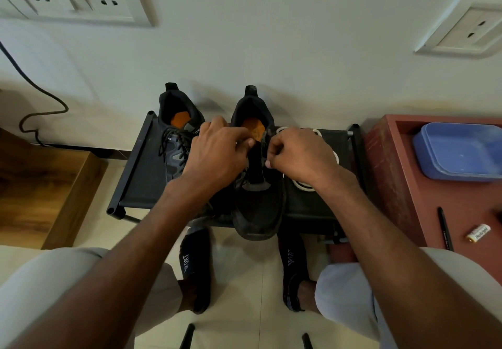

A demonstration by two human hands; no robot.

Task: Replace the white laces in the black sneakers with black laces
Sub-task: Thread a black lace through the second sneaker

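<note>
Currently, two black sneakers are seen side by side on a low black rack [141,175], the left sneaker [176,142] already threaded with black laces [173,138] and the right sneaker [258,199] worked on at its tongue. A black lace end [264,142] is pinched by the curled fingers of the right hand [298,156], while the upper edge of the same sneaker is gripped by the left hand [217,153] with fingers bent. The white laces [303,185] are left in a loose heap on the rack just right of the right sneaker, partly hidden by the right wrist, and a blue tub [459,153] is seen on a red surface [402,185] further right.
</note>
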